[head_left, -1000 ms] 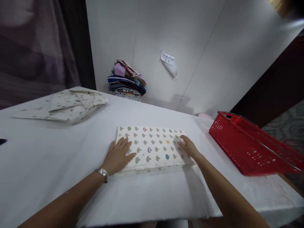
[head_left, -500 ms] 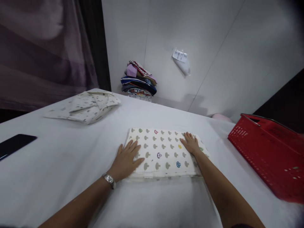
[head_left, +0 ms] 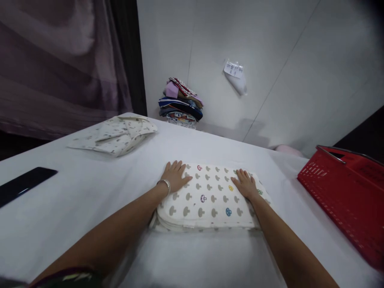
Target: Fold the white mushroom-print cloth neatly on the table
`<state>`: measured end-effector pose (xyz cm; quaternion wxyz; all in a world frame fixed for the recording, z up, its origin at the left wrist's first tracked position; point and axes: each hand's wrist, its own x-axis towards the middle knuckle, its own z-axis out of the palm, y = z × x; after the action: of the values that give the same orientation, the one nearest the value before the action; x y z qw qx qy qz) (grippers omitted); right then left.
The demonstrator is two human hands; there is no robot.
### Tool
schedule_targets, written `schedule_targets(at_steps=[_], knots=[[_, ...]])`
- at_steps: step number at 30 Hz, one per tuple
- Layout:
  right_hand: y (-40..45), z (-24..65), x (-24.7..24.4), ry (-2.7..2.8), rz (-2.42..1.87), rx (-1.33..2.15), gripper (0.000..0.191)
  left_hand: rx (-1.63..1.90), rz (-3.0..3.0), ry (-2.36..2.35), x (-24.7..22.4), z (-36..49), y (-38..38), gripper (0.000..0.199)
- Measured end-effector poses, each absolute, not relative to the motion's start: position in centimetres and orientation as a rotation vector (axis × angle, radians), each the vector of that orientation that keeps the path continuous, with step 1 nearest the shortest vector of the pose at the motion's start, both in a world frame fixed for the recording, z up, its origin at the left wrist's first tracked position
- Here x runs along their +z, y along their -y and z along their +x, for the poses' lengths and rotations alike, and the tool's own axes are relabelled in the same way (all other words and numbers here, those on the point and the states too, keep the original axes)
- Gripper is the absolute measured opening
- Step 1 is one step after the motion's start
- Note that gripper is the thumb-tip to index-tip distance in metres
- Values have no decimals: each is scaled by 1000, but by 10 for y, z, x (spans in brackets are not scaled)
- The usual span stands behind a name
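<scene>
A folded white cloth (head_left: 207, 204) printed with grey and a few coloured mushrooms lies flat in front of me, its layered edge facing me. On its far left corner rests my left hand (head_left: 175, 176), palm down with the fingers spread; a bracelet or watch circles that wrist. My right hand (head_left: 245, 184) lies flat on the cloth's far right part, fingers apart. Neither hand grips anything.
The white-covered table (head_left: 90, 188) bears a loosely crumpled patterned cloth (head_left: 120, 134) at the back left and a dark phone (head_left: 25, 184) at the left. To the right stands a red plastic basket (head_left: 345, 200). Folded clothes (head_left: 181, 102) are stacked by the wall beyond the table.
My left hand has slid away from me, from the cloth's left side to its far left corner. My right hand stays at nearly the same spot. The view has shifted slightly.
</scene>
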<state>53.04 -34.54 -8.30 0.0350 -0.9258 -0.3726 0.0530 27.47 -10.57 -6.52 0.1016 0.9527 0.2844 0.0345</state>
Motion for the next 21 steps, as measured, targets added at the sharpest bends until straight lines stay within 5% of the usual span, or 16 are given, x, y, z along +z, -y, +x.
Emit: schedule_targets(at_steps=[12, 21], knots=[[274, 481, -62, 1662, -2451, 265, 72, 127, 2924, -873, -79, 279, 97, 77], [309, 539, -58, 1271, -2374, 191, 59, 123, 2948, -870, -81, 279, 95, 76]])
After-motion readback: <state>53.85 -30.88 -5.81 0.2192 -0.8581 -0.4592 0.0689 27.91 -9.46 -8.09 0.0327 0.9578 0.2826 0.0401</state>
